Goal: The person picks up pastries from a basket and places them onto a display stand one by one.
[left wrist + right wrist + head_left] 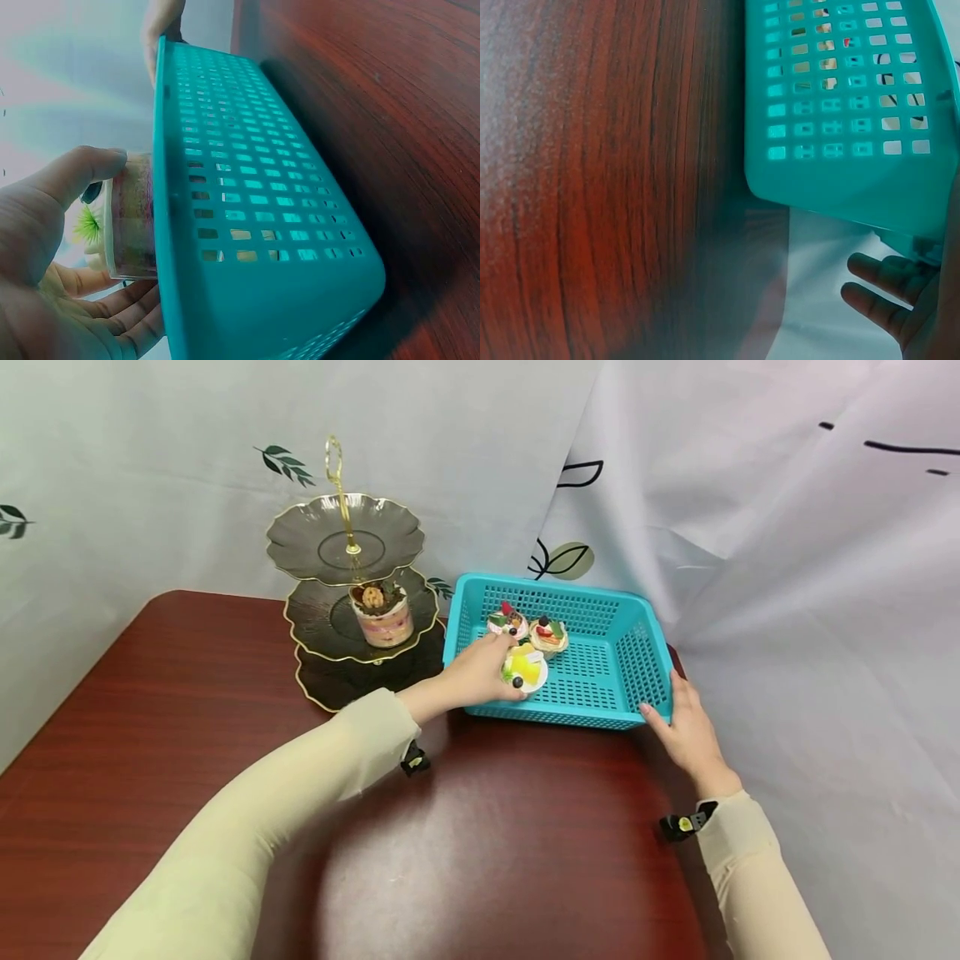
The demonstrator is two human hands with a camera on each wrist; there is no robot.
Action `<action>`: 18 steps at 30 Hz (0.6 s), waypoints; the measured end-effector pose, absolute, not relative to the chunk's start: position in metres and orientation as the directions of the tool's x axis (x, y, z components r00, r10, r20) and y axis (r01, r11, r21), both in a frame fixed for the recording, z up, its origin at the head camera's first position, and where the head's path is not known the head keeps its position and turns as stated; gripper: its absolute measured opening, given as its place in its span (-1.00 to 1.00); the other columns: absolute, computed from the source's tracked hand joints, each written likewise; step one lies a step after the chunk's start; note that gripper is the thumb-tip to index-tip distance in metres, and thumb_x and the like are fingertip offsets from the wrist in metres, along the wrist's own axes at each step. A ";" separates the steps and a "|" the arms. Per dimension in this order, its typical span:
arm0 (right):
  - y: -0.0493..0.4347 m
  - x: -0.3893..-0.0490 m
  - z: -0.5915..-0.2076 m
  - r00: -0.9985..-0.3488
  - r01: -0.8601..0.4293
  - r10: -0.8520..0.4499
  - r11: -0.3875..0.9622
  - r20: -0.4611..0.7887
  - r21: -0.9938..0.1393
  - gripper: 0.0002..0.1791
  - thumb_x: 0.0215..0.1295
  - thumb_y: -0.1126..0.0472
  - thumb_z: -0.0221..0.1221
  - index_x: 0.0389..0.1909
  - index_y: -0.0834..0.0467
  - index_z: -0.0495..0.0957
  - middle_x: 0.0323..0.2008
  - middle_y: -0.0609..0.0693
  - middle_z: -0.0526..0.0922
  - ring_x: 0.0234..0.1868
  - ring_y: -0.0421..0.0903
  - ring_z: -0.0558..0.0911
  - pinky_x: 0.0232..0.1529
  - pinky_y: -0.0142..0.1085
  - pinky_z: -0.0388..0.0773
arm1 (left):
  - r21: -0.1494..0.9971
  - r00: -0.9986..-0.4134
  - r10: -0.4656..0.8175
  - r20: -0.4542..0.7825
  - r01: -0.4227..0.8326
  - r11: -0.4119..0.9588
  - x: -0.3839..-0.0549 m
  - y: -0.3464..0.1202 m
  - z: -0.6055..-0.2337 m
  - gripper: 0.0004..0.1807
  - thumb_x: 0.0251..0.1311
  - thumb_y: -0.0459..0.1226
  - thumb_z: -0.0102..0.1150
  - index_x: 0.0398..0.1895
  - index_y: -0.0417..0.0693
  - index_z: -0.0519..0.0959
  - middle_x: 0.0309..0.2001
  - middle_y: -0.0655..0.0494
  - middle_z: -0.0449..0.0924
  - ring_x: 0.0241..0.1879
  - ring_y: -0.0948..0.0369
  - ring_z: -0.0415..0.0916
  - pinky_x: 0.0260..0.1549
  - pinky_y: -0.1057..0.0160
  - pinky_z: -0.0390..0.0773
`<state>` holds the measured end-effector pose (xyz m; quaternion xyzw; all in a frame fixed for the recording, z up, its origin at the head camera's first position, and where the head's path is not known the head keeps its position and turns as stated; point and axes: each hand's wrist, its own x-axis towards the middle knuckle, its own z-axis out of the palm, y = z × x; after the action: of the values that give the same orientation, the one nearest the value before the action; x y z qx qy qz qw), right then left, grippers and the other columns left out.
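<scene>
My left hand (483,672) holds a small clear dessert cup (524,669) topped with yellow fruit and a blueberry. In the left wrist view, thumb and fingers lie around the layered cup (133,217), which is partly behind the rim of the turquoise perforated basket (262,161). Two similar dessert cups are inside the basket: one with berries (507,620), the other with strawberry pieces and a blueberry (549,636). My right hand (692,731) grips the basket's near right corner, thumb on the rim. Two of its fingers (877,306) extend beyond the end wall.
To the left stands a dark three-tier stand (341,539) with gold edges. A layered dessert cup with a cookie (384,617) rests on its middle tier. The reddish-brown table (187,693) meets a pale printed cloth (480,460) behind and to the right.
</scene>
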<state>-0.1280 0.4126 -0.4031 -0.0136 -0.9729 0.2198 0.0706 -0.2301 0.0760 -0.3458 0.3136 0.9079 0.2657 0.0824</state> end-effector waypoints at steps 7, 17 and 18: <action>0.412 -0.128 -0.402 -0.989 -0.004 0.059 0.904 0.132 -0.427 -0.09 0.43 -0.15 -0.06 0.50 0.30 -0.24 0.41 0.42 0.02 0.27 0.38 0.23 0.18 0.34 0.23 | 0.545 -0.803 0.593 0.060 0.524 0.655 -0.228 0.064 -0.338 -0.10 -0.10 0.02 0.44 0.27 -0.24 0.31 0.13 -0.12 0.46 0.08 0.06 0.39 0.15 0.07 0.43; 0.412 -0.129 -0.401 -0.988 -0.029 0.038 0.903 0.147 -0.428 -0.08 0.42 -0.16 -0.06 0.49 0.33 -0.23 0.49 0.35 -0.11 0.44 0.35 0.01 0.28 0.32 0.10 | 0.559 -0.826 0.553 0.109 0.511 0.653 -0.219 0.044 -0.328 -0.12 -0.09 -0.01 0.45 0.28 -0.21 0.32 0.12 -0.11 0.45 0.07 0.06 0.41 0.12 0.06 0.45; 0.412 -0.129 -0.401 -0.988 -0.034 0.034 0.902 0.150 -0.429 -0.08 0.42 -0.16 -0.05 0.49 0.33 -0.22 0.49 0.34 -0.13 0.45 0.34 -0.02 0.30 0.31 0.08 | 0.561 -0.827 0.551 0.113 0.511 0.651 -0.218 0.041 -0.327 -0.12 -0.09 -0.01 0.45 0.27 -0.21 0.32 0.11 -0.11 0.46 0.06 0.06 0.41 0.12 0.06 0.45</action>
<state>-0.1287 0.4116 -0.4011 0.0000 -0.9723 0.2208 0.0772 -0.2181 0.0414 -0.3272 0.2923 0.9081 0.2980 0.0336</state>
